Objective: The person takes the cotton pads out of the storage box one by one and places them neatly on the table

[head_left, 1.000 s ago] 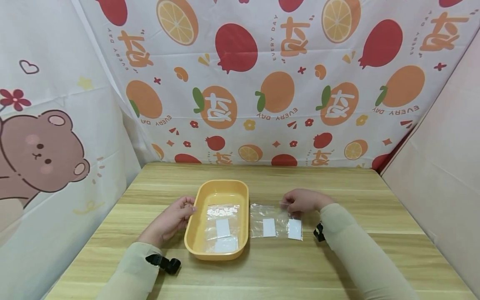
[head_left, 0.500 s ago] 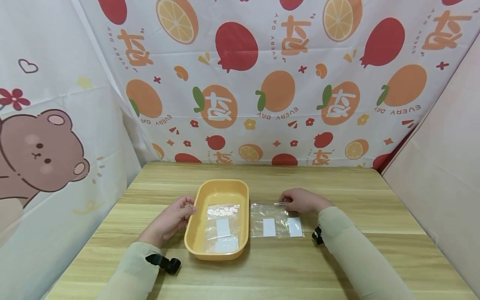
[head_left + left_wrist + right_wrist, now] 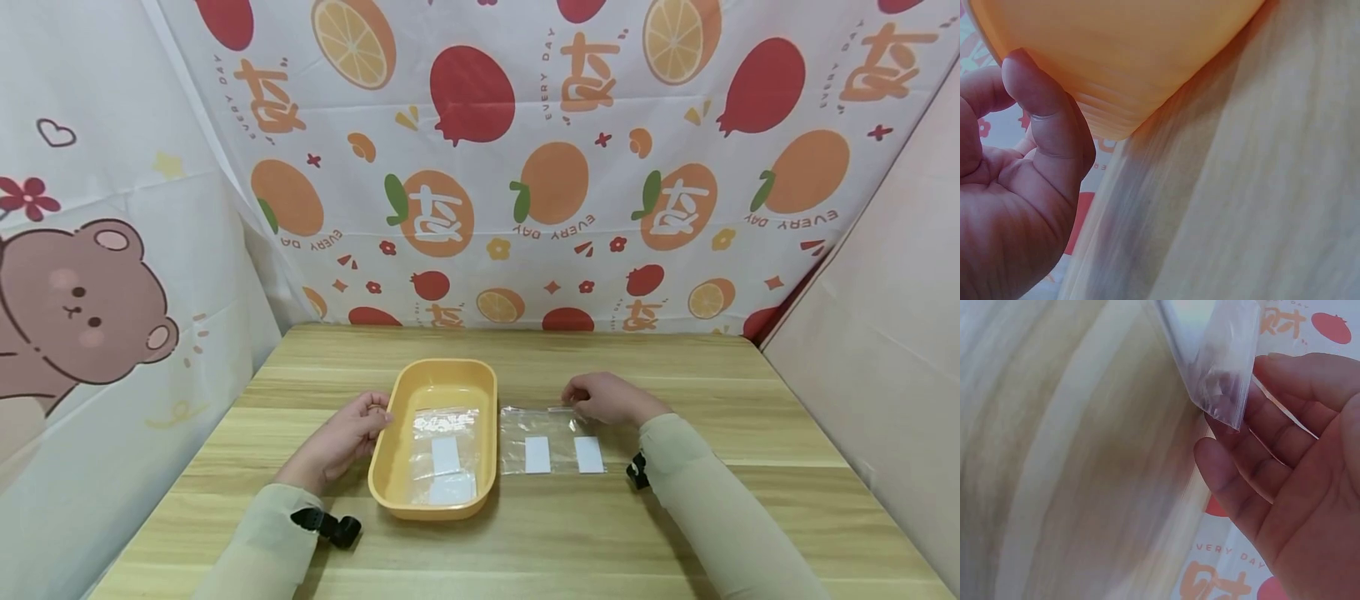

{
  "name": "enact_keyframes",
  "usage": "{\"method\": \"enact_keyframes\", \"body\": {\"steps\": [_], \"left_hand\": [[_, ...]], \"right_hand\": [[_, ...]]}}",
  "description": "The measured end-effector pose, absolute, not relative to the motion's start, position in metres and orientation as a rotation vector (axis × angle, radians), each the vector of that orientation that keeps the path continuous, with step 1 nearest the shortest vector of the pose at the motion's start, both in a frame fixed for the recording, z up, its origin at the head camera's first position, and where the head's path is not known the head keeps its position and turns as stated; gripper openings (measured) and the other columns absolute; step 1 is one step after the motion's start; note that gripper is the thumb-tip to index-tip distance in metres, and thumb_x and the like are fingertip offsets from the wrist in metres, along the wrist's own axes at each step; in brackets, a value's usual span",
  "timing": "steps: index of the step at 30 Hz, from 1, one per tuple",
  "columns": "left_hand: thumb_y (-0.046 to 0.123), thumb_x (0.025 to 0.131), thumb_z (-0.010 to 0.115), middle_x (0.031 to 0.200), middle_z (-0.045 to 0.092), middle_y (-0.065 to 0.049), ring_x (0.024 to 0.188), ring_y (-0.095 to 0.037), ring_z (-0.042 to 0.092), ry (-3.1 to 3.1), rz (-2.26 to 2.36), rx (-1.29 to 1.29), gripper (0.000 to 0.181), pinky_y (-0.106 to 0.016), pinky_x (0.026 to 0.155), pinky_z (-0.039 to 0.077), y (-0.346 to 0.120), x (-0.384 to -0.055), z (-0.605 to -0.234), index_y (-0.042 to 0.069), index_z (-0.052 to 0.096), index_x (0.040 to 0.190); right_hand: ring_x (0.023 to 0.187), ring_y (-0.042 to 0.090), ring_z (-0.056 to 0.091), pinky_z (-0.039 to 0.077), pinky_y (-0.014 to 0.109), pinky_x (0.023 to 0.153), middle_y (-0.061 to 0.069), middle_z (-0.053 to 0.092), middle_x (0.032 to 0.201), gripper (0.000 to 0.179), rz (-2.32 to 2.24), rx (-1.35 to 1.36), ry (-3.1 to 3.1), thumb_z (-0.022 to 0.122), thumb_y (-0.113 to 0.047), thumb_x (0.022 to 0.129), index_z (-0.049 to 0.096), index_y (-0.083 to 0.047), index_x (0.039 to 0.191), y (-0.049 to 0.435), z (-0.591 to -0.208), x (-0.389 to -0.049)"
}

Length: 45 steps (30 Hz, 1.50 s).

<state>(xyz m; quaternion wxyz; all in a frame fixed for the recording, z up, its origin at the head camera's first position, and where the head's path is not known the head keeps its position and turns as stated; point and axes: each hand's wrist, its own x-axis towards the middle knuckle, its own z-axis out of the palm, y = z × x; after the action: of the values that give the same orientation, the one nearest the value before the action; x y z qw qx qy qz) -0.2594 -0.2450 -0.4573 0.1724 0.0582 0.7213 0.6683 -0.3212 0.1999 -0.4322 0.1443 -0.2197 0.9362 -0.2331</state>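
Steadying the yellow tray (image 3: 441, 397), I judged, was why the left hand (image 3: 345, 437) pinched its nine-o'clock rim; at three o'clock, the right hand (image 3: 607, 398) pinched a plastic bag (image 3: 588, 454) by its far edge, probably for control.

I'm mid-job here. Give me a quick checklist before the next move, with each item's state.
1. Left hand gripping the yellow plastic tray by its rim: ok.
2. Tray upright on the wooden table: ok.
3. Clear bagged contents below the tray's rim: ok.
4. Right hand holding the right-hand clear zip bag at its upper edge: ok.
5. That bag inside the tray: not ok, it's outside, to the right.
6. Its zip fully closed: cannot tell.
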Motion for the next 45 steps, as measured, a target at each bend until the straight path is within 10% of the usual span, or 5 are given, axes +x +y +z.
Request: {"method": "enact_keyframes", "body": {"steps": [45], "left_hand": [[0.008,0.103,0.051,0.095,0.059,-0.010,0.079,-0.013,0.061,2.005,1.934,0.199,0.036,-0.030,0.067,0.058,-0.245,-0.259,-0.458,-0.009,0.034,0.130]], "right_hand": [[0.113,0.012,0.061,0.050,0.035,0.097,0.002,0.068,0.124,0.036,-0.965,-0.994,2.600,0.062,-0.020,0.101,0.062,-0.011,0.137,0.095,-0.380,-0.310]]}}
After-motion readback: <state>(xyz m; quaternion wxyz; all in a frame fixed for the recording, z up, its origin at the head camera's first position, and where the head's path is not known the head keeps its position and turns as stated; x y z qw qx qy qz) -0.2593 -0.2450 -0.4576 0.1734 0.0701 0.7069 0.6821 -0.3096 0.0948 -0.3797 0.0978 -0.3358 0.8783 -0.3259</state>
